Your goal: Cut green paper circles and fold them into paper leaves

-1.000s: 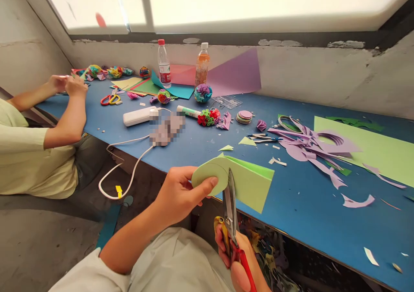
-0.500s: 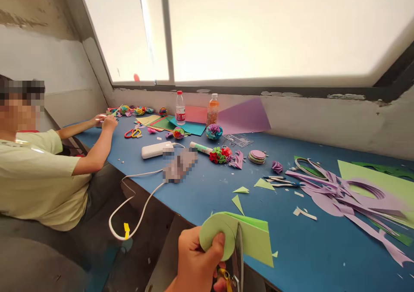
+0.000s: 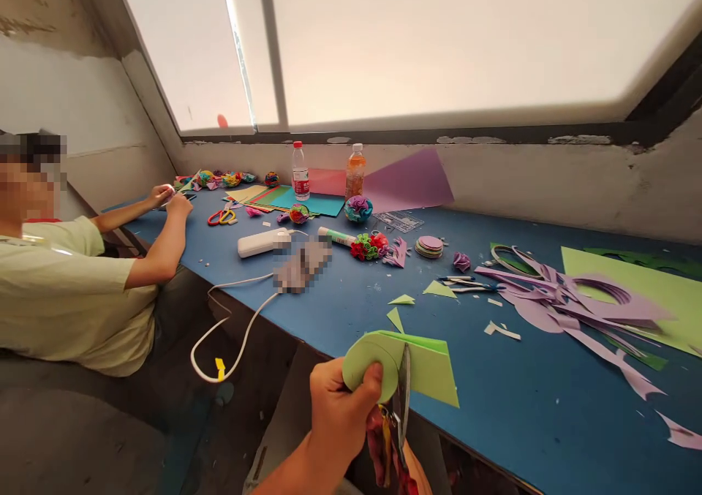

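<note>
My left hand [image 3: 341, 406] pinches a folded stack of light green paper [image 3: 431, 371], thumb on top, at the table's front edge. A curved pencil line runs on the sheet, and the paper's left end is rounded. From below, the scissors [image 3: 406, 393] reach the paper, their blades around it near the middle, to the right of my thumb. My right hand [image 3: 415, 471] is closed on the scissors' handles, low in the view and partly hidden behind my left wrist. Green paper scraps [image 3: 395, 319] lie just beyond the stack.
Purple paper offcuts [image 3: 548, 305] and a green sheet [image 3: 608, 290] cover the table's right side. Paper circles [image 3: 428, 246], a glue stick [image 3: 336, 237], bottles [image 3: 355, 173] and a white power bank [image 3: 263, 243] stand further back. A co-worker [image 3: 71, 290] sits at left; a cable [image 3: 252, 334] hangs over the edge.
My view has tilted down slightly, so the table sits higher in the picture. My hands, the paper and the scissors appear higher, with more of the handles showing. The blades remain at the paper.
</note>
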Available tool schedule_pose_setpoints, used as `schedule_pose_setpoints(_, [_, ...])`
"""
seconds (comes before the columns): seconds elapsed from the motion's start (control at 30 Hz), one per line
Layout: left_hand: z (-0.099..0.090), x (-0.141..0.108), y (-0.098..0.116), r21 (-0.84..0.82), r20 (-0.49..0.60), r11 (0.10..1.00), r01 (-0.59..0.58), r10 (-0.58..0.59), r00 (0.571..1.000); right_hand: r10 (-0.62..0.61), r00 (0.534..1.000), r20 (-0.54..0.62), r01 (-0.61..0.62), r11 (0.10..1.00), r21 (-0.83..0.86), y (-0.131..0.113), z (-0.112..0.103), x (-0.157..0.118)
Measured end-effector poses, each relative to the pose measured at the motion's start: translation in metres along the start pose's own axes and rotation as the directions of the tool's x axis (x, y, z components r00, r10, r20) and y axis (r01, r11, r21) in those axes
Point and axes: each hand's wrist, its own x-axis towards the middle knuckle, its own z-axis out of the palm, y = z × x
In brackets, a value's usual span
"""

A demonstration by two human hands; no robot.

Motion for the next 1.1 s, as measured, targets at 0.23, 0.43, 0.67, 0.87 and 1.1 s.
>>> schedule_pose_setpoints(0.23, [0.007, -0.002, 0.019, -0.018, 0.010, 0.999, -0.035, 0.036, 0.999, 0.117, 0.983, -0.142, -0.123, 0.992, -0.036, -0.029, 0.004, -0.003])
schedule_pose_setpoints(0.43, [0.004, -0.001, 0.019, -0.011, 0.025, 0.998, -0.067, 0.067, 0.997, 0.171, 0.973, -0.157, -0.179, 0.983, -0.036, -0.037, 0.012, -0.007])
schedule_pose_setpoints(0.67, [0.002, -0.001, 0.021, 0.020, 0.050, 0.998, -0.066, 0.065, 0.997, -0.036, 0.996, -0.088, 0.023, 0.989, -0.143, -0.030, 0.007, -0.021])
schedule_pose_setpoints(0.87, [-0.006, 0.000, 0.029, 0.105, 0.131, 0.993, -0.061, 0.047, 0.990, -0.088, 0.992, -0.090, 0.072, 0.983, -0.169, 0.002, -0.017, -0.024])
schedule_pose_setpoints(1.1, [-0.012, -0.002, 0.035, 0.206, 0.149, 0.973, -0.106, 0.076, 0.986, 0.086, 0.996, 0.014, -0.086, 0.996, -0.023, 0.028, -0.028, -0.009])
